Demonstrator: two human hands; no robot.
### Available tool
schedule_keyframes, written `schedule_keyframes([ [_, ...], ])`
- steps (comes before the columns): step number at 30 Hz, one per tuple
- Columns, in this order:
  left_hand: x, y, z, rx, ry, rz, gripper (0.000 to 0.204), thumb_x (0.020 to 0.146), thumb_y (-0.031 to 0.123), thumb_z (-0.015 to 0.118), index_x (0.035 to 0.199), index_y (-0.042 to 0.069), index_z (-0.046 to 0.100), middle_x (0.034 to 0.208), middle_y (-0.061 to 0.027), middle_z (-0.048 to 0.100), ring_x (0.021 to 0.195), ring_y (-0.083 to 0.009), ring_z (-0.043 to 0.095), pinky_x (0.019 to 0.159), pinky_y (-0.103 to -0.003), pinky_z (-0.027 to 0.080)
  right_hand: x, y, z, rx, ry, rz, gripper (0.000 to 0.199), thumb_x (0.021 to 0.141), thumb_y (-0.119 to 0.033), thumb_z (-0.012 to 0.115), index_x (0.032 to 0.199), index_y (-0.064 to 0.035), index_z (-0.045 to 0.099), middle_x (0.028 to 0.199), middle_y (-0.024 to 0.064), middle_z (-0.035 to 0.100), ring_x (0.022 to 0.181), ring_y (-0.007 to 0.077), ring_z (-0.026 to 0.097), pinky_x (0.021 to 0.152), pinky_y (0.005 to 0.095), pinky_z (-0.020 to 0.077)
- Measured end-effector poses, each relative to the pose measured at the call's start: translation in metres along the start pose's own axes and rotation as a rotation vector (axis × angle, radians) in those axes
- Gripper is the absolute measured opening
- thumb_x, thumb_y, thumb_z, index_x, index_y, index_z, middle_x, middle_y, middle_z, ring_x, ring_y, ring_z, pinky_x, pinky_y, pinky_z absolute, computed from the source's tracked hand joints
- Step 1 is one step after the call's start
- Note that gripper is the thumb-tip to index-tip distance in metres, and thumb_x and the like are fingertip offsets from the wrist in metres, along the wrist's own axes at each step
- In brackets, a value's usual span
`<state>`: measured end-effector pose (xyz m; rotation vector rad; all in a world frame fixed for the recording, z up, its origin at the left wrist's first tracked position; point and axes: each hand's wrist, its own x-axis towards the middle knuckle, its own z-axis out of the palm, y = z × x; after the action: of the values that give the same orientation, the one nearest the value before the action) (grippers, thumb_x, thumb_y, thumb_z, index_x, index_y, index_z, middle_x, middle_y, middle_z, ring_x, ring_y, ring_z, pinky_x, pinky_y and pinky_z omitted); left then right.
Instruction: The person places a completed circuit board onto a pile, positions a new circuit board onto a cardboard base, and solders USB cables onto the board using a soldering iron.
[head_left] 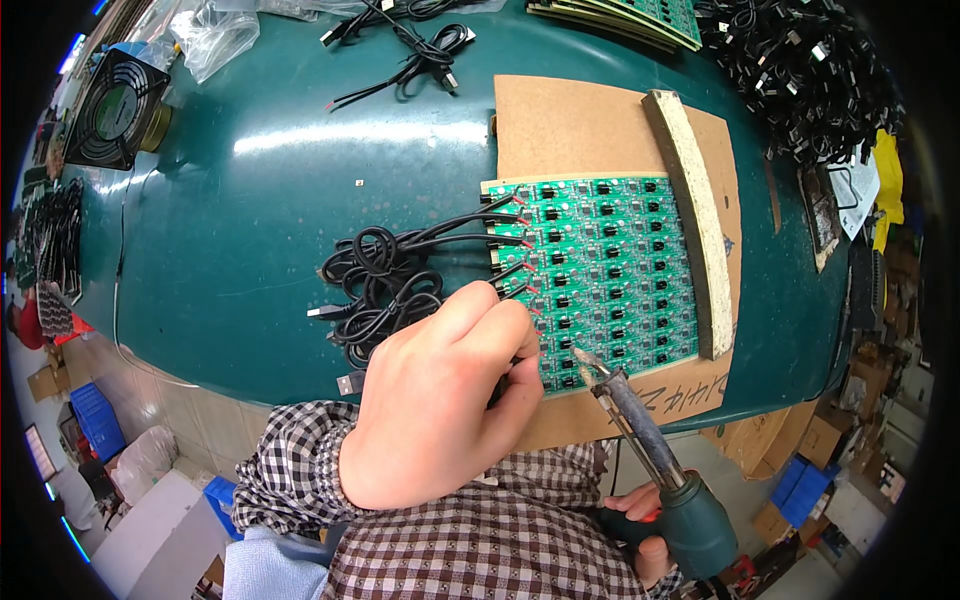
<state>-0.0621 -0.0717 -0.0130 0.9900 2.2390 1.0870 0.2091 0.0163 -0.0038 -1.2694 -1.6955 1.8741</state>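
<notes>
A green circuit board panel (630,265) with rows of small black components lies on brown cardboard (590,120). Several black USB cables (385,270) lie bundled to its left, their red wire ends reaching the board's left edge. My left hand (440,390) is closed in a pinch at the lower left of the board; a bit of black cable shows between its fingers, and the fingertips are partly hidden. Low on the right, my right hand (635,502) grips a soldering iron (700,520) with a green body. Its metal tip hovers over or touches the board's lower rows; which, I cannot tell.
A pale, worn bar (695,220) lies along the panel's right side. A heap of black cables (800,75) and a stack of boards (640,18) sit at the far right. A black fan (115,110) stands at the far left. Loose cables (425,60) lie at the back.
</notes>
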Motion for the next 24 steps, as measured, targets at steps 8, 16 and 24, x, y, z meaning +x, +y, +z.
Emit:
schedule_keyframes([
  [8,0.003,0.001,0.0,-0.002,0.009,0.016,0.013,0.072,-0.003,0.069,0.078,0.004,0.06,0.075,-0.0071,0.054,0.064,-0.0183,0.061,0.058,-0.028,0.05,0.016,-0.006,0.013,0.062,0.064,-0.161,0.068,0.083,-0.054,0.07,0.107,0.0061,0.05,0.081,0.012,0.055,0.075,0.0219,0.061,0.07,0.0396,0.0624],
  [16,0.001,0.001,-0.003,0.039,0.068,0.071,0.013,0.071,0.0,0.069,0.078,0.006,0.059,0.076,-0.0073,0.055,0.063,-0.0217,0.061,0.055,-0.031,0.049,0.068,-0.029,0.029,0.167,0.026,-0.399,0.074,0.096,-0.051,0.05,0.139,0.0064,0.029,0.081,0.006,0.046,0.076,0.0137,0.052,0.056,0.027,0.0592],
  [24,0.043,-0.02,-0.075,0.2,0.318,0.242,0.027,0.074,0.008,0.077,0.096,0.003,0.064,0.103,-0.0145,0.061,0.091,-0.0317,0.061,0.079,-0.038,0.05,0.089,-0.053,0.014,0.392,-0.168,-0.168,0.045,0.093,-0.047,0.059,0.1,-0.0033,0.052,0.091,0.0071,0.053,0.085,0.0206,0.055,0.078,0.0392,0.0566],
])
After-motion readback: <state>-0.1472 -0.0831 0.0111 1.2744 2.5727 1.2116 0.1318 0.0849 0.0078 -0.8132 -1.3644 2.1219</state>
